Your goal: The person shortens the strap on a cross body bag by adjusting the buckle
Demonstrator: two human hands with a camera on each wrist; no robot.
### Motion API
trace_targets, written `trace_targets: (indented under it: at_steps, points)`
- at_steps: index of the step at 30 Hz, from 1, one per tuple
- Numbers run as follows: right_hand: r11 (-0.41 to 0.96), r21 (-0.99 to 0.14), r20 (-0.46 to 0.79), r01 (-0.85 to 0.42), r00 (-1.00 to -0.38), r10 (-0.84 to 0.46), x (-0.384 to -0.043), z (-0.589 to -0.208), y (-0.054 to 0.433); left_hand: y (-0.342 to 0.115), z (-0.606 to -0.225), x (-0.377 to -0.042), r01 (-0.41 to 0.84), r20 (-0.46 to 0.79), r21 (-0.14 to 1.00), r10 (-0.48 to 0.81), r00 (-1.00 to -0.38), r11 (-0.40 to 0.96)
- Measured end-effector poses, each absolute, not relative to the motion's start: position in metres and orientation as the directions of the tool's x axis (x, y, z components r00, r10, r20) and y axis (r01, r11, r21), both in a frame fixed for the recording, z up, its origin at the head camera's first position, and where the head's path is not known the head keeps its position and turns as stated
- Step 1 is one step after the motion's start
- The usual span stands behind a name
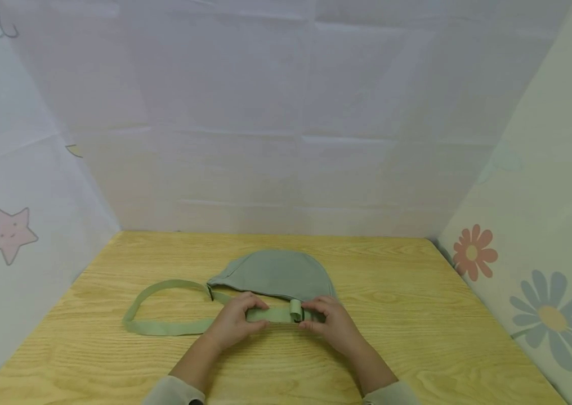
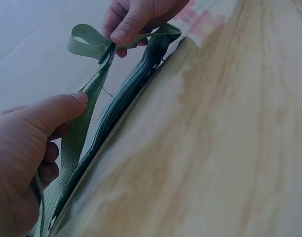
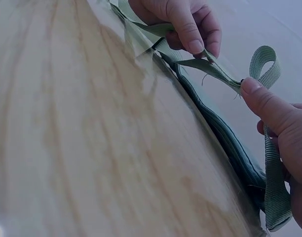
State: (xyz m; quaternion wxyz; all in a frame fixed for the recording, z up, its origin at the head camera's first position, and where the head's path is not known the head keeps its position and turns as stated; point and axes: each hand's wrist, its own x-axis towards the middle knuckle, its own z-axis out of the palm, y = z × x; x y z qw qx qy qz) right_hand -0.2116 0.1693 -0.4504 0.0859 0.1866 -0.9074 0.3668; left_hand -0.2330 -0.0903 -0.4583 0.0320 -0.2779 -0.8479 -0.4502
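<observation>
A grey-green crescent-shaped bag (image 1: 277, 273) lies on the wooden table, its dark zipper edge (image 3: 225, 133) towards the person. Along that edge the left hand (image 1: 231, 322) pinches the light green webbing strap (image 1: 272, 314) between thumb and fingers. Close to the bag's right end, the right hand (image 1: 335, 327) pinches the strap at a dark slider buckle (image 1: 300, 316). A short loop of webbing (image 3: 265, 64) stands up from the buckle, beside the right thumb. Between the two hands the strap is stretched fairly straight; part of it is hidden behind the left fingers.
The rest of the strap curves in a wide loop (image 1: 136, 304) on the table (image 1: 392, 275) at the left. Pale cloth walls enclose the table: a back wall (image 1: 286, 169), a left one with a pink star (image 1: 8, 233), a right one with printed flowers (image 1: 552, 318).
</observation>
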Motion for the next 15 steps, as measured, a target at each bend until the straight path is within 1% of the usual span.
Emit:
trace_targets:
  at_steps: [6, 15]
  points:
    - [0.66, -0.628, 0.304, -0.413, -0.91, -0.281, -0.213, -0.453, 0.17, -0.092, -0.461, -0.234, 0.482, 0.289, 0.768, 0.443, -0.848, 0.422]
    - [0.666, -0.622, 0.304, -0.412, -0.911, -0.279, -0.213, -0.452, 0.172, -0.108, -0.463, -0.235, 0.413, 0.242, 0.792, 0.391, -0.888, 0.45]
